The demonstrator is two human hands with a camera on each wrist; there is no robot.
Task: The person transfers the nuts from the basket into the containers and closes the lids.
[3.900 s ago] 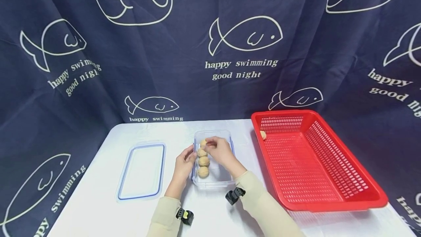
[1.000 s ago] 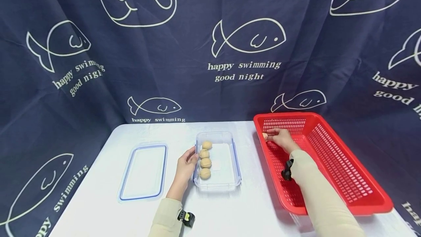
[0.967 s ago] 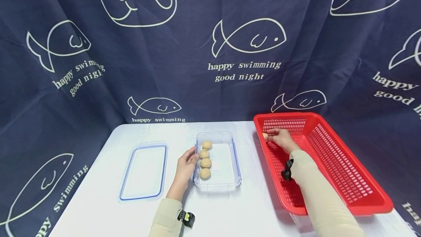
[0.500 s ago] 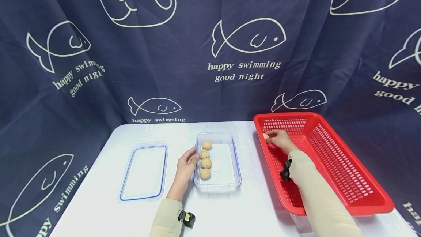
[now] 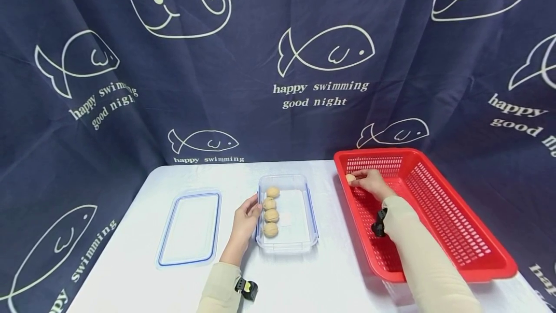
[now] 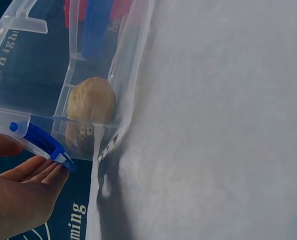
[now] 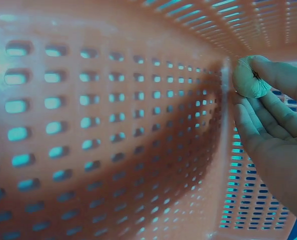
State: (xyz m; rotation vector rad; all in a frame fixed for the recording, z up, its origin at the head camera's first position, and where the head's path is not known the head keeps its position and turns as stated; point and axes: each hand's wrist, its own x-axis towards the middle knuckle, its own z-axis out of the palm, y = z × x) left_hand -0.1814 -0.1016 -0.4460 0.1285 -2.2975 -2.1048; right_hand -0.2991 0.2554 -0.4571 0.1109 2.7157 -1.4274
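In the head view, a clear plastic food container (image 5: 299, 244) with blue side clips holds several walnuts (image 5: 271, 215) in a row along its left wall. My left hand (image 5: 244, 219) grips that wall, thumb at the rim; the left wrist view has the fingers (image 6: 51, 175) against the blue clip (image 6: 43, 142), one walnut (image 6: 92, 100) showing through the plastic. Inside the red basket (image 5: 354, 216), at its far left corner, my right hand (image 5: 369, 182) pinches another walnut (image 5: 350, 177). In the right wrist view, thumb and fingertips are around this walnut (image 7: 249, 77).
The container's lid (image 5: 188, 228), clear with a blue seal, lies flat on the white table (image 5: 126, 260) to the left. The basket's slotted walls rise around my right hand. A dark blue fish-print curtain (image 5: 260, 62) hangs behind the table.
My right hand has gone from the walnut row in the container to the basket's far left corner, where it now pinches a walnut. My left hand has stayed at the container's left wall.
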